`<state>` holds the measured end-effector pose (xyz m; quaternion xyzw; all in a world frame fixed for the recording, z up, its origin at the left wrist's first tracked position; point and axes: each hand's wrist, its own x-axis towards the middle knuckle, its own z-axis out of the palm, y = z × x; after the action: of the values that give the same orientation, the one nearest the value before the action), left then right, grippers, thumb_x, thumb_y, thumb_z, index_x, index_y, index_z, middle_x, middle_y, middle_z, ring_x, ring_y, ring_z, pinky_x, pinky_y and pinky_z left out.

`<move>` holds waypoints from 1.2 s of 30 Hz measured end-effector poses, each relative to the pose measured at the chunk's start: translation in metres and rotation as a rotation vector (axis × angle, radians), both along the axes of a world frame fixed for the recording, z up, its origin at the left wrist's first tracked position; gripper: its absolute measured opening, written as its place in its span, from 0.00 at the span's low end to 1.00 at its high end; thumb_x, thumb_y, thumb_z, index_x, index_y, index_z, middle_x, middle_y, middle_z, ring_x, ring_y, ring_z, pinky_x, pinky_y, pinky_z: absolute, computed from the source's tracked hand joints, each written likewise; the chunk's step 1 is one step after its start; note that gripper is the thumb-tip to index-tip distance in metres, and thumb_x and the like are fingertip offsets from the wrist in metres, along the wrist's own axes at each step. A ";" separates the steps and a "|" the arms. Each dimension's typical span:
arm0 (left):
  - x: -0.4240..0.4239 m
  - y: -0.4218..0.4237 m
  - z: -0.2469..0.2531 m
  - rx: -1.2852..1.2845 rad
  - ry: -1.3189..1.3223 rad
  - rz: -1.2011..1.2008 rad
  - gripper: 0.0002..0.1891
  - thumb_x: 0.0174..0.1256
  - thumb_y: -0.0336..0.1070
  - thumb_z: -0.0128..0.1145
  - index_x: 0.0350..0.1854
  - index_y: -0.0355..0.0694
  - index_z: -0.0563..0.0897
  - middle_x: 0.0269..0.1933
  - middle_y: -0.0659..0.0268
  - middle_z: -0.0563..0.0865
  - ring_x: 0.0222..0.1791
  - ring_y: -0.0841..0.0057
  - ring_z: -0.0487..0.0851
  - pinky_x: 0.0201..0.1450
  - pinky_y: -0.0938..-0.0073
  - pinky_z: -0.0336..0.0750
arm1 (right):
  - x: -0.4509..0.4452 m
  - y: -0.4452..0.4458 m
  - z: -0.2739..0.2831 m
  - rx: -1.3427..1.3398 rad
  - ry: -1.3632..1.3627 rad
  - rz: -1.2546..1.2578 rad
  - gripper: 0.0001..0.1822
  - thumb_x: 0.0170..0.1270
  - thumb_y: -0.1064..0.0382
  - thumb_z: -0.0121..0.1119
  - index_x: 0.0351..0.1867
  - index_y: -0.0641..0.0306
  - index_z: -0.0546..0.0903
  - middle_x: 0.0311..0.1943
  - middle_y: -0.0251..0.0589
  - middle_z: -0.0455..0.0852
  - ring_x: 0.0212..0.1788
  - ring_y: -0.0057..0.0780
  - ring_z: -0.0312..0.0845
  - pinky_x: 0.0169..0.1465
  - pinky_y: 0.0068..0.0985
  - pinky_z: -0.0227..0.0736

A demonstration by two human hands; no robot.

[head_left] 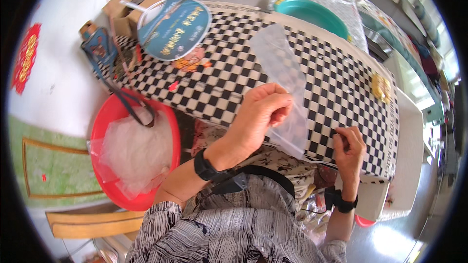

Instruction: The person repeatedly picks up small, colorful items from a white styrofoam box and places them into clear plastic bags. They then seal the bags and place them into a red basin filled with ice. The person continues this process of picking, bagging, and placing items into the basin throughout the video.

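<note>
A long translucent plastic bag (278, 53) lies across the black-and-white checkered tablecloth (234, 62), its lower end at the table's near edge. My left hand (265, 113) is over the bag's middle, fingers curled; whether they pinch the plastic or anything else is hidden. Off to the right, my right hand (350, 144) hovers near the table's near edge with bent fingers, apart from the bag; its fingertips are partly hidden. A small yellow packet (381, 87) lies near the right end of the table.
Left of the table stands a red basin (175, 146) holding clear plastic bags (139, 149). A round blue fan (173, 31), a cardboard box (126, 3) and a blue strap (122, 95) are at the table's left end. A green basin (310, 12) sits beyond; a white foam box (409, 142) stands right.
</note>
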<state>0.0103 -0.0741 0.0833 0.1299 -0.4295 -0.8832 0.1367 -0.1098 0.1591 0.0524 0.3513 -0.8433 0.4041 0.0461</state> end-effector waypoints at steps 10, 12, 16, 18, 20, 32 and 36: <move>-0.052 0.058 -0.030 -0.200 -0.001 -0.146 0.05 0.68 0.33 0.57 0.33 0.39 0.79 0.31 0.71 0.81 0.28 0.86 0.74 0.32 0.83 0.68 | -0.006 0.009 0.002 -0.117 -0.238 0.121 0.19 0.58 0.55 0.67 0.42 0.70 0.82 0.30 0.39 0.79 0.29 0.24 0.73 0.35 0.21 0.70; -0.034 0.051 -0.027 -0.640 0.098 -0.049 0.04 0.65 0.31 0.59 0.34 0.37 0.79 0.32 0.70 0.82 0.29 0.84 0.75 0.34 0.83 0.69 | -0.004 0.005 0.000 -0.058 -0.222 0.034 0.14 0.56 0.64 0.68 0.41 0.68 0.83 0.28 0.36 0.79 0.27 0.22 0.73 0.34 0.20 0.69; -0.007 0.032 -0.036 -1.407 0.196 0.107 0.12 0.50 0.27 0.70 0.37 0.35 0.82 0.37 0.65 0.80 0.36 0.71 0.77 0.41 0.74 0.72 | -0.002 -0.001 -0.003 -0.010 -0.115 -0.015 0.11 0.52 0.73 0.67 0.39 0.64 0.84 0.26 0.32 0.79 0.23 0.19 0.70 0.30 0.18 0.67; 0.000 0.027 -0.042 -1.523 0.177 0.111 0.15 0.43 0.28 0.73 0.35 0.37 0.83 0.38 0.66 0.78 0.40 0.66 0.76 0.41 0.68 0.72 | -0.003 -0.003 -0.004 -0.009 -0.088 -0.018 0.11 0.52 0.73 0.67 0.39 0.64 0.84 0.26 0.32 0.78 0.23 0.19 0.70 0.30 0.18 0.67; 0.000 0.023 -0.045 -1.487 0.195 0.122 0.10 0.46 0.26 0.71 0.31 0.37 0.84 0.36 0.66 0.78 0.38 0.67 0.76 0.40 0.68 0.72 | -0.003 -0.002 -0.004 -0.019 -0.090 -0.012 0.11 0.53 0.73 0.67 0.39 0.64 0.84 0.26 0.32 0.78 0.23 0.19 0.70 0.30 0.18 0.66; -0.007 0.026 -0.049 -1.596 0.181 0.114 0.08 0.55 0.22 0.63 0.30 0.36 0.75 0.33 0.62 0.75 0.38 0.60 0.75 0.39 0.63 0.71 | 0.001 0.003 0.001 -0.134 -0.052 0.203 0.14 0.50 0.76 0.69 0.40 0.65 0.85 0.36 0.35 0.81 0.34 0.25 0.76 0.36 0.21 0.71; -0.009 0.026 -0.051 -1.592 0.192 0.133 0.07 0.57 0.23 0.62 0.31 0.36 0.75 0.34 0.61 0.75 0.38 0.60 0.75 0.39 0.62 0.71 | 0.001 -0.001 0.001 -0.012 0.051 0.309 0.18 0.44 0.72 0.74 0.40 0.62 0.86 0.39 0.35 0.81 0.41 0.34 0.76 0.44 0.29 0.72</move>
<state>0.0012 -0.0480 0.0325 -0.0579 -0.9079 -0.3091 0.2771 -0.1091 0.1578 0.0535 0.4867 -0.7754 0.4023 0.0067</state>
